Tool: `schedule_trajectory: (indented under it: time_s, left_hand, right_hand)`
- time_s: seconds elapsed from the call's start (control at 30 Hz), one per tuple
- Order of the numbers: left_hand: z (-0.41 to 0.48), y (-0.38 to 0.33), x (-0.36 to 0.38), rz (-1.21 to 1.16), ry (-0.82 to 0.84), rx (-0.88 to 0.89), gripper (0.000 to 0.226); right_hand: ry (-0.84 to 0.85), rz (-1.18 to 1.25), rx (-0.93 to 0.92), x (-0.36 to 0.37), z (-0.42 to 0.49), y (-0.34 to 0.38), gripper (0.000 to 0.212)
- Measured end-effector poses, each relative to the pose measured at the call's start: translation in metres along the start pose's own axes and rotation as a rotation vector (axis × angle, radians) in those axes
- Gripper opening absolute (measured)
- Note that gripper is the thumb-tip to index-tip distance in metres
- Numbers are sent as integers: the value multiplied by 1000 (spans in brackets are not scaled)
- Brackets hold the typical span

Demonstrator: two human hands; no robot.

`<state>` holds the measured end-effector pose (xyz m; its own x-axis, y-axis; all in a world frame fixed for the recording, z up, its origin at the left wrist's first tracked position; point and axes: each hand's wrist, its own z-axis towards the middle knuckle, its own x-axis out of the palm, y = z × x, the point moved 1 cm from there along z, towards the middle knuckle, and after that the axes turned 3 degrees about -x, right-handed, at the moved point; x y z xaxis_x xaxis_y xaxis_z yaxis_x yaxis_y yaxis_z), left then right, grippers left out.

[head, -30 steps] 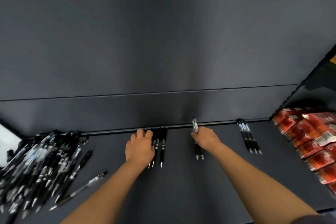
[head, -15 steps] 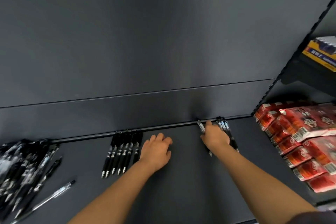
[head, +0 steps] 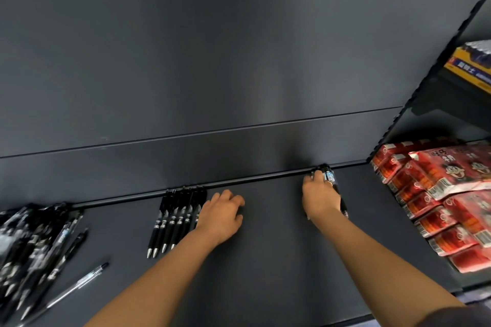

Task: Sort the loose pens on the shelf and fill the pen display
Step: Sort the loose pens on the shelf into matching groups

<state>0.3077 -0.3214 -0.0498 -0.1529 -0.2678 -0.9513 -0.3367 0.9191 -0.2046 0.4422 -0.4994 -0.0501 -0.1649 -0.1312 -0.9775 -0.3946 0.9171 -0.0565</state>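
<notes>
A tidy row of black pens (head: 174, 220) lies on the dark shelf (head: 268, 260), tips toward me, tops against the back rail. My left hand (head: 221, 216) rests on the shelf just right of that row, fingers loosely curled and holding nothing. Further right, my right hand (head: 320, 199) lies over a second small group of pens (head: 341, 202) at the rail, its fingers curled round their tops. Most of that group is hidden under the hand. A messy pile of loose pens (head: 32, 244) fills the shelf's left end.
One clear-barrelled pen (head: 79, 284) lies apart, in front of the pile. Red snack packs (head: 438, 194) are stacked on the neighbouring shelf at the right, with a yellow box (head: 467, 66) on the shelf above. A dark back panel rises behind the rail (head: 252, 180).
My right hand carried two pens rightward and now has them down beside the far-right group. My left hand left the row of pens and slid right onto bare shelf. The view panned right.
</notes>
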Motion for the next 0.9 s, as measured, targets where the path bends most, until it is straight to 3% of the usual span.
schedule_trajectory:
  time_s: [0.2,0.53,0.9]
  left_hand:
    - [-9,12,-8,-5,-44,-11,33]
    - [-66,91,-30,-15,-202,-133,18]
    - [-143,231,-52,14,-262,-220,16]
  right_hand:
    - [-72,-10,-171,-1,-10,27,31]
    - [-227,71,-562,-27,-47,144,34]
    - [-159,81,-733,-35,-96,289,31]
